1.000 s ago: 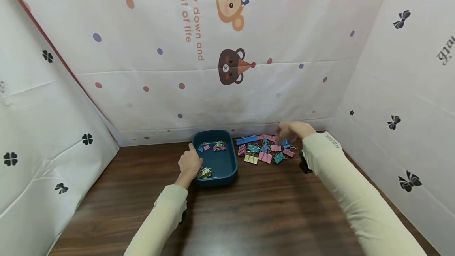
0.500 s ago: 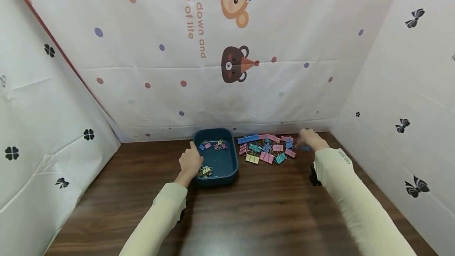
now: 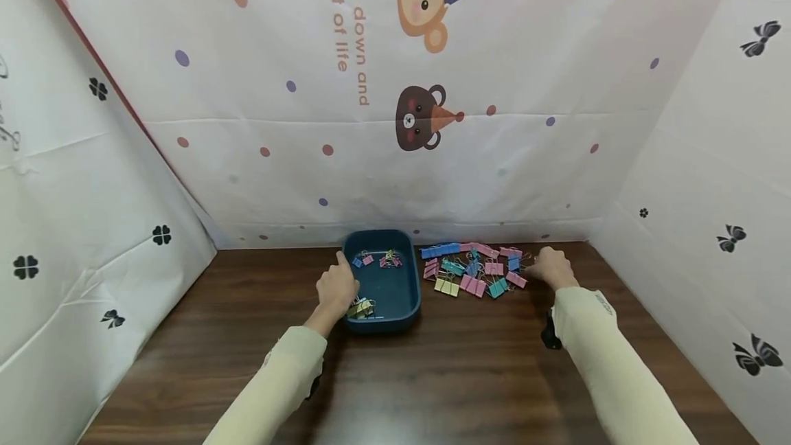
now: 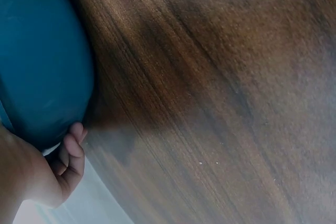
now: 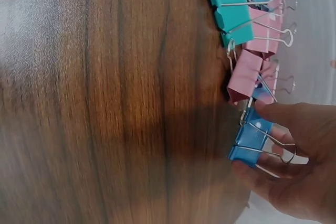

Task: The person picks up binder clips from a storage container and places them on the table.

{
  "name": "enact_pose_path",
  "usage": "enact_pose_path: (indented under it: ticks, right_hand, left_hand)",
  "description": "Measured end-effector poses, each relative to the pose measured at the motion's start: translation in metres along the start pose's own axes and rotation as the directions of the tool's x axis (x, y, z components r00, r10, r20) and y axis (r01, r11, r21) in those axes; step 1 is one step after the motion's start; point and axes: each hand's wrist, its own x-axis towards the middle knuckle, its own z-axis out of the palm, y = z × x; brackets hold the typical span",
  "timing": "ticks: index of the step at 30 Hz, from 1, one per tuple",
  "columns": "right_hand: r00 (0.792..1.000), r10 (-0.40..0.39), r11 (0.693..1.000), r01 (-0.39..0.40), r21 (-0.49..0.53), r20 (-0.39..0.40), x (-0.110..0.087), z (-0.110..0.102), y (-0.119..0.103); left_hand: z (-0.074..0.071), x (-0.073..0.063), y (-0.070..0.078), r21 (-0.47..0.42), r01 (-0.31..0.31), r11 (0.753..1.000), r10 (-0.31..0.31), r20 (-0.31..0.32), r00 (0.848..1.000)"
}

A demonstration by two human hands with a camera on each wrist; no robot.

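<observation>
Behind the blue bin, a printed cloth rises as a wall, while the wooden table stretches below and to both sides of it. At the bin's left wall, the left hand holds on, its fingers curled against the outside. Well to the right of the bin, beyond the far end of the heap of binder clips, the right hand pinches a blue clip between thumb and fingertip. Inside the bin, small groups of clips lie at the near left corner and toward the far side.

The blue clip looks light and stiff, hardly fragile, with a smooth skin that may slip a little; its two ends, where the thumb and finger now sit, seem a sound place to take hold, since the wire handles could swing or snag on a neighbour. Its long axis runs from thumb to fingertip, roughly along the line toward the bin. One wire handle reaches across its face toward the palm; which edge is the mouth, I cannot tell.
</observation>
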Motion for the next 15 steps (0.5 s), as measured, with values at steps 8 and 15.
enact_pose_path:
  ticks: [8, 15]
  right_hand:
    - [0.998, 0.055, 0.998, -0.055, 0.005, 0.038, -0.0013, 0.0042, -0.0027]
    - [0.996, 0.054, 0.999, -0.053, -0.015, 0.065, 0.0024, 0.0026, -0.0066]
  left_hand:
    - [0.0019, -0.0011, 0.0017, 0.005, -0.003, 1.0, 0.003, -0.015, 1.0]
    - [0.0, -0.0012, 0.001, -0.002, 0.014, 1.0, -0.014, -0.017, 1.0]
